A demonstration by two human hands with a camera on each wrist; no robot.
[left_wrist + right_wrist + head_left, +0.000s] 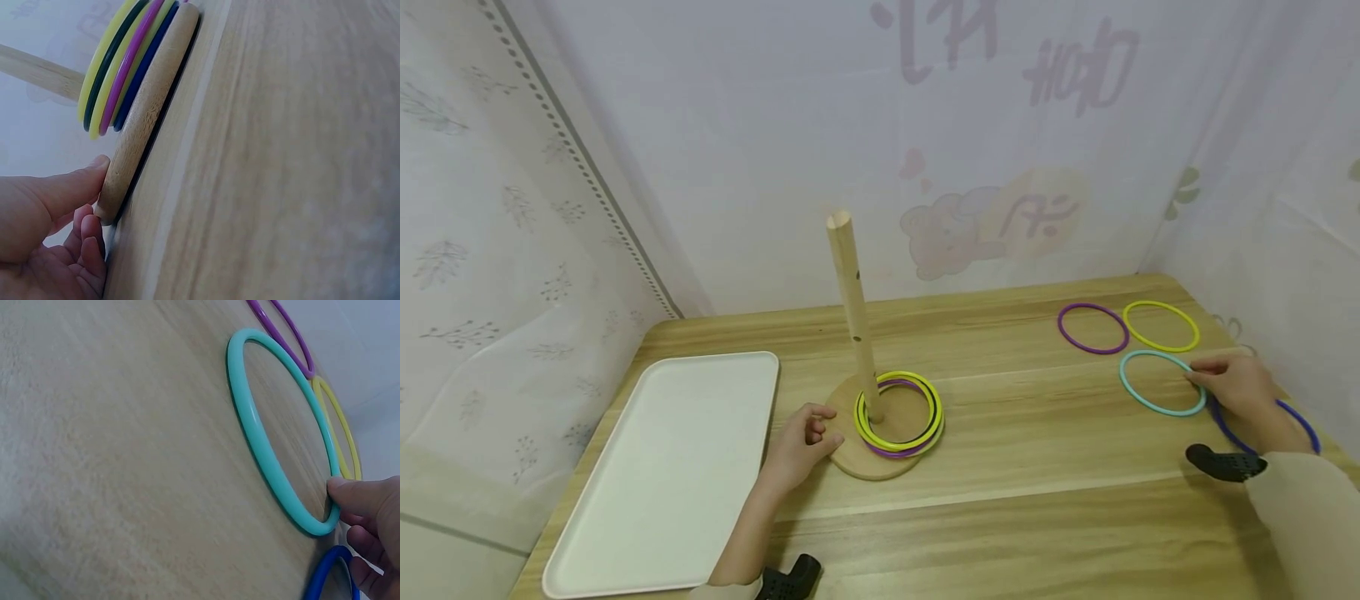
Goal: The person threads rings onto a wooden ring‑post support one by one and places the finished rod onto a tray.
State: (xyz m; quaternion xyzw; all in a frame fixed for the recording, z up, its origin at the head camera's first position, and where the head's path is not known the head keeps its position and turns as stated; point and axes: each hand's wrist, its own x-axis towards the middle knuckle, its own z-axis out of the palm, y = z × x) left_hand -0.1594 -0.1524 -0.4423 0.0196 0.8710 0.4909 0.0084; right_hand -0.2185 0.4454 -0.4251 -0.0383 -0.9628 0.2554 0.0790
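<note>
My left hand holds the left edge of a round wooden base, thumb at its upper edge and fingers curled at its side. A tall wooden post rises from the base. Around the post lies a stack of rings, with a yellow ring on top; the left wrist view shows dark green, purple and blue rings below it. At the table's right side, my right hand pinches the near right rim of a turquoise ring, which lies low over the table.
Behind the turquoise ring lie a purple ring and a yellow ring. A blue ring is partly hidden under my right hand and wrist. On the left rests a white tray. Printed curtains hang around the wooden table.
</note>
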